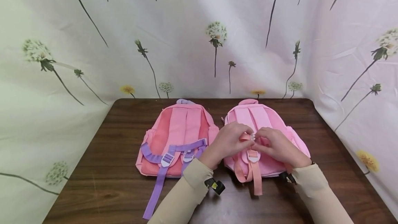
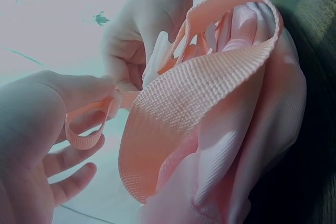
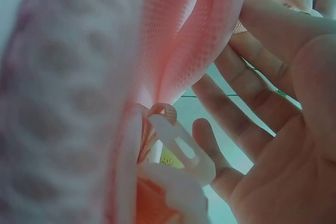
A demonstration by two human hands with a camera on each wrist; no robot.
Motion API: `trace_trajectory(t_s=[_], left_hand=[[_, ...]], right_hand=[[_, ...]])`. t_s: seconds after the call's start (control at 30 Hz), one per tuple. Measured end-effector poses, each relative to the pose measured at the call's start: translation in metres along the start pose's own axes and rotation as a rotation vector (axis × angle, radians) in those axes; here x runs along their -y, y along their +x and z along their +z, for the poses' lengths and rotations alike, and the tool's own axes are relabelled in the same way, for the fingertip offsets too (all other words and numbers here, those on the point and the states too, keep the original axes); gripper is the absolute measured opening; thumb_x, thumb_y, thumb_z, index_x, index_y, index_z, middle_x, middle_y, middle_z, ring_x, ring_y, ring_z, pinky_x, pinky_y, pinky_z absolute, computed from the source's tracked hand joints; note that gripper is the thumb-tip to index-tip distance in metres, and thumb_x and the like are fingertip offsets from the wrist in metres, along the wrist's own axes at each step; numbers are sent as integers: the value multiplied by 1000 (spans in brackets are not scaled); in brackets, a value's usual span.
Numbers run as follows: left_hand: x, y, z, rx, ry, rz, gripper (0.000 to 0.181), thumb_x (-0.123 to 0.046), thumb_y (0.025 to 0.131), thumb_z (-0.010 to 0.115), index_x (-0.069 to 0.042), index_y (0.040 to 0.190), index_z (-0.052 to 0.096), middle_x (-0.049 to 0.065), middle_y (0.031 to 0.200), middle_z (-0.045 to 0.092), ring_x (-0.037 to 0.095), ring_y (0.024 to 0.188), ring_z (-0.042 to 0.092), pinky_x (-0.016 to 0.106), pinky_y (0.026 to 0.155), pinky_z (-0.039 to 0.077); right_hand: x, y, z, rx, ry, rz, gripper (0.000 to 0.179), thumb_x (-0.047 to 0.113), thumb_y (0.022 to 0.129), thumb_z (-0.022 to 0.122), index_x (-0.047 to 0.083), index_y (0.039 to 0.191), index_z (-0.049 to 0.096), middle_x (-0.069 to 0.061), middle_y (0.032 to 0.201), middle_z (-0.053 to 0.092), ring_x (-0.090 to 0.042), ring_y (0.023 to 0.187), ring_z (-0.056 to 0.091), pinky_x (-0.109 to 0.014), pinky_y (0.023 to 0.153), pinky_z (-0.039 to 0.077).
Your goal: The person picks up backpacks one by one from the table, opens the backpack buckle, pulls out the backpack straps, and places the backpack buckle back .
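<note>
A pink backpack lies with its shoulder straps facing up. Over its middle, my left hand and right hand meet at a small white buckle. Between thumb and forefinger, the left hand pinches the buckle end of a narrow orange strap, which loops inside that hand. My right thumb and forefinger pinch the other side of the buckle; its remaining fingers are spread. Below the hands, an orange webbing strap hangs from a white adjuster past the backpack's bottom edge.
To the left lies a second pink backpack with purple straps, one trailing toward the front. Both rest on a dark wooden table. A flower-printed cloth hangs behind and at the sides.
</note>
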State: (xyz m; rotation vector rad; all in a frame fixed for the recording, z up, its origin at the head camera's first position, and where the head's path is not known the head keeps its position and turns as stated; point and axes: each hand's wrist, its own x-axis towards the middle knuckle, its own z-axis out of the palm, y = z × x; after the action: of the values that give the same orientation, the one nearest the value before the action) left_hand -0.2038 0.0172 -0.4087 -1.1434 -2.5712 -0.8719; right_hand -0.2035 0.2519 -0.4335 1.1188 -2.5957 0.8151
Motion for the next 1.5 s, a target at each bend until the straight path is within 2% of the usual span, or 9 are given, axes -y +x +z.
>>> trace_trajectory(t_s=[0.17, 0.47, 0.6, 0.77, 0.97, 1.37, 1.5], left_hand=[[0, 0, 1, 4, 2, 6, 20, -25, 95, 80, -13, 111, 77, -3, 100, 77, 12, 91, 64, 25, 83, 51], [0, 0, 2, 1, -2, 19, 21, -23, 96, 78, -10, 113, 76, -1, 102, 77, 12, 91, 66, 26, 86, 52], [-1, 0, 1, 3, 2, 24, 21, -23, 97, 78, -10, 113, 76, 0, 103, 76, 11, 92, 67, 23, 87, 53], [0, 0, 1, 0, -62, 58, 20, -18, 96, 78, -8, 113, 74, 1, 103, 75, 12, 93, 66, 21, 89, 52], [2, 1, 3, -14, -149, 119, 18, -9, 94, 78, -4, 111, 73, 5, 102, 74, 15, 94, 67, 20, 91, 53], [2, 0, 3, -20, -188, 130, 16, -9, 95, 77, -4, 109, 73, 5, 99, 73, 15, 91, 65, 19, 89, 52], [3, 0, 2, -48, -192, 149, 16, -8, 94, 77, -2, 108, 73, 6, 98, 72, 15, 89, 63, 20, 86, 52]], right_hand=[[-1, -2, 1, 9, 10, 19, 27, 16, 82, 91, 25, 99, 72, 11, 80, 61, -15, 74, 58, -31, 70, 49], [0, -2, 0, 5, 10, 4, 26, 12, 83, 90, 22, 100, 74, 14, 86, 66, -15, 75, 61, -35, 71, 53], [1, -1, -1, 10, 14, 12, 27, 12, 82, 91, 22, 99, 73, 13, 86, 66, -16, 75, 61, -35, 70, 53], [2, 2, -2, 7, -24, -11, 24, 15, 84, 89, 22, 98, 72, 8, 80, 63, -16, 73, 58, -29, 70, 48], [2, 2, 0, -21, -32, -34, 23, 15, 84, 89, 23, 93, 70, 13, 75, 56, -17, 70, 55, -26, 68, 44], [4, 2, 2, -43, -33, -6, 22, 13, 81, 91, 19, 93, 74, 13, 77, 59, -19, 70, 58, -32, 66, 50], [3, 0, 3, -40, -11, 11, 21, 13, 81, 91, 20, 92, 75, 16, 76, 60, -18, 69, 59, -33, 65, 51]])
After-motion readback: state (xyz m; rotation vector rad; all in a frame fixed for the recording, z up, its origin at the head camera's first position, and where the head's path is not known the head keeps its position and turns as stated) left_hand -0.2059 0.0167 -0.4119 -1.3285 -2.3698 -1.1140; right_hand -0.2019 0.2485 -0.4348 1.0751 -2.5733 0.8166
